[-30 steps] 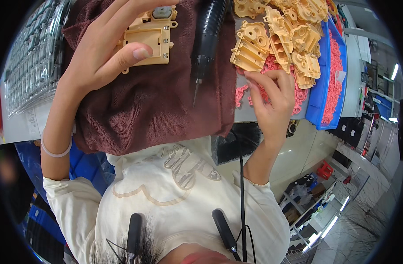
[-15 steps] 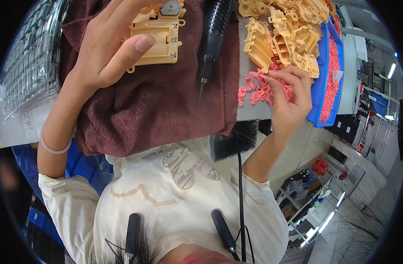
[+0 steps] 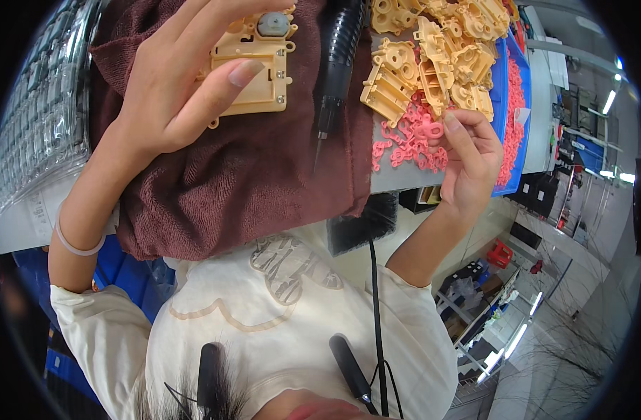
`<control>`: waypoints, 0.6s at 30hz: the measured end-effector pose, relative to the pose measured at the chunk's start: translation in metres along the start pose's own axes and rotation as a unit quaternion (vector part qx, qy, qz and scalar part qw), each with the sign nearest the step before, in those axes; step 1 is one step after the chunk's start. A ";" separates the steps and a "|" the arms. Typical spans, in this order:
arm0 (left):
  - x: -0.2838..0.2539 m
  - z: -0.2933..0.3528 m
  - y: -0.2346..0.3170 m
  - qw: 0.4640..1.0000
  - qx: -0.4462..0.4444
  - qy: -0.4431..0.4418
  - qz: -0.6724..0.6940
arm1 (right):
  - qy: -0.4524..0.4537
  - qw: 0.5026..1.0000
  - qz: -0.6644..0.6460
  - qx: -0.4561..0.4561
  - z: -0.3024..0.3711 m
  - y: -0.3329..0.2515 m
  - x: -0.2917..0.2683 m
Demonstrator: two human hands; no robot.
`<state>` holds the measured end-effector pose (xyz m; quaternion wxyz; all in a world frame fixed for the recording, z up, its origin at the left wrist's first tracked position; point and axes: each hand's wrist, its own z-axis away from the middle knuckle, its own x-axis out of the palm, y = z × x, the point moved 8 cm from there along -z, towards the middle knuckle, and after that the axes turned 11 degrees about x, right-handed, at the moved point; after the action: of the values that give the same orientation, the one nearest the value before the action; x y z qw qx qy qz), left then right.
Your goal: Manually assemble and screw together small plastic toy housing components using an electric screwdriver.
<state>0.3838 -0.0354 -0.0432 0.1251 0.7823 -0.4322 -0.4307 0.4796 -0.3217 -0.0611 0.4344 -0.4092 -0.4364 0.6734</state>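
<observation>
My left hand (image 3: 170, 87) reaches over a yellow plastic housing (image 3: 254, 94) lying on a brown towel (image 3: 264, 168). Its fingers are stretched out with the thumb apart, and the fingertips run to the top edge of the picture. A grey motor-like part (image 3: 273, 24) sits in the housing's upper right. With thumb and fingers closed, my right hand (image 3: 474, 154) pinches a small pink plastic piece (image 3: 427, 130). Beneath it lies a loose heap of pink pieces (image 3: 404, 143), beside a pile of yellow plastic housings (image 3: 432, 63).
A black electric screwdriver (image 3: 332, 70) rests on the towel, bit toward me. At right stands a blue bin (image 3: 501, 178) holding many pink pieces. Grey parts in clear plastic (image 3: 44, 98) lie at left. A black cable (image 3: 376, 301) hangs before me.
My right hand has turned and now lifts a pink piece from the heap. One yellow housing beside it has shifted and tilted. The left hand stays over its housing.
</observation>
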 end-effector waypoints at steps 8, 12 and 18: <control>-0.008 -0.003 -0.011 0.994 -0.052 -0.099 0.021 | -0.030 0.931 0.358 0.064 -0.020 -0.012 0.024; -0.008 -0.001 -0.012 0.995 -0.061 -0.065 0.043 | -0.127 0.959 0.244 0.065 -0.025 -0.011 0.030; -0.006 -0.001 -0.009 0.995 -0.060 -0.062 0.042 | -0.066 0.987 0.115 -0.096 -0.036 -0.044 0.038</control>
<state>0.3885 -0.0253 -0.0440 0.1628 0.7262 -0.4454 -0.4978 0.5125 -0.2670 -0.0361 0.2835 -0.4509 -0.4766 0.6994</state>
